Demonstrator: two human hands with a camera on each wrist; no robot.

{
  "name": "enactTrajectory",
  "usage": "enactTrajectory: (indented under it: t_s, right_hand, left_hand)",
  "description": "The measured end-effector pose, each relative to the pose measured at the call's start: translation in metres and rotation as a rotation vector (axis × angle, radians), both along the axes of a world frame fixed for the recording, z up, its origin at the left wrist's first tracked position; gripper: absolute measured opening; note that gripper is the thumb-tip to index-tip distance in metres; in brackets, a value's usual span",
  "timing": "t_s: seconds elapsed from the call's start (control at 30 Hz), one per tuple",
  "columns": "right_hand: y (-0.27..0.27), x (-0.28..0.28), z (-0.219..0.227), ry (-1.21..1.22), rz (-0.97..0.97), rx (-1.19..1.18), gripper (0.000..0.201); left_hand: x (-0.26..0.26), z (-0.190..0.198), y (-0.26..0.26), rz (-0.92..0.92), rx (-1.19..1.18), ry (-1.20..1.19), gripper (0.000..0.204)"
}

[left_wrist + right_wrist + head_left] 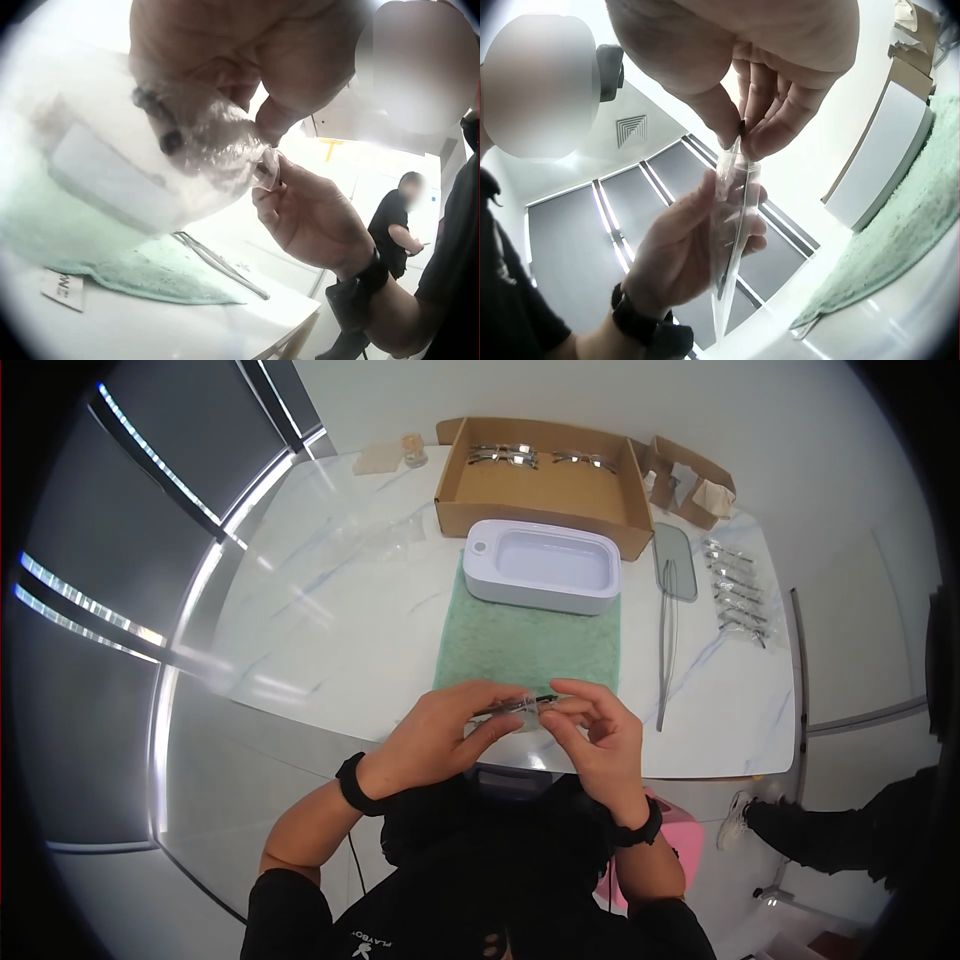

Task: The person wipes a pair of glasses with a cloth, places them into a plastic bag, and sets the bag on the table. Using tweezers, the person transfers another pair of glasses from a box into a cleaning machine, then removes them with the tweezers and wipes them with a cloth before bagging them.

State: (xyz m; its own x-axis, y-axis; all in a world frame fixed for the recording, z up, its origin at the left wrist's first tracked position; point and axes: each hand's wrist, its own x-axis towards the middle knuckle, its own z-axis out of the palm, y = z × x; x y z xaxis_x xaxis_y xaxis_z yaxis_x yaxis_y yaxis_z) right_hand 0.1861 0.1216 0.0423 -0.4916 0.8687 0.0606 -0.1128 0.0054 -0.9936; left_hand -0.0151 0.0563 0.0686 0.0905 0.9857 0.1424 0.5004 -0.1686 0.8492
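Above the near table edge, both hands hold a clear plastic bag [724, 255] with a slim dark eyeglass frame [744, 214] inside. My left hand [432, 728] grips the bag by its side, thumb toward me and fingers behind. The right hand [603, 745] pinches the bag's end between thumb and fingers, where a dark tip of the glasses shows. Through the film in the left wrist view, small dark round parts [171, 142] are visible. Below and beyond the hands lies a green towel [530, 645].
On the towel stands a white cleaner tub [480, 585]. Behind it, a cardboard box [540, 492] holds several glasses. To the right are tweezers [664, 660], a grey-green tray [676, 550], several bagged glasses [735, 588] and a small carton [715, 510]. Another person's leg [810, 830] shows at right.
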Motion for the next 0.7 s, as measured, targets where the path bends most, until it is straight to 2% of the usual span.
enactTrajectory:
  t_s: [0.07,0.2,0.27,0.47,0.6,0.67,0.7]
  right_hand:
    - [-0.001,-0.005,-0.006,-0.06,-0.022,0.096,0.029]
    - [-0.004,-0.011,-0.001,-0.132,-0.043,0.099,0.028]
    - [-0.003,-0.013,0.003,-0.165,-0.036,0.324,0.026]
    - [0.002,-0.012,-0.003,-0.261,-0.043,0.475,0.023]
    - [0.006,-0.006,-0.001,-0.29,-0.11,0.367,0.019]
    - [0.009,-0.002,-0.001,-0.156,-0.182,0.195,0.016]
    - [0.011,0.0,-0.001,-0.166,-0.184,0.201,0.016]
  left_hand:
    - [0.003,-0.001,0.0,0.021,-0.023,-0.078,0.028]
    - [0.006,0.0,0.001,0.052,-0.12,-0.232,0.029]
    - [0.005,-0.004,0.002,0.052,-0.143,-0.279,0.03]
    - [0.003,-0.012,0.003,0.01,-0.247,-0.439,0.035]
    - [-0.003,-0.005,-0.004,0.014,-0.356,-0.485,0.038]
    - [-0.01,-0.004,-0.014,-0.004,-0.422,-0.46,0.039]
    - [-0.014,-0.006,-0.018,-0.016,-0.491,-0.43,0.04]
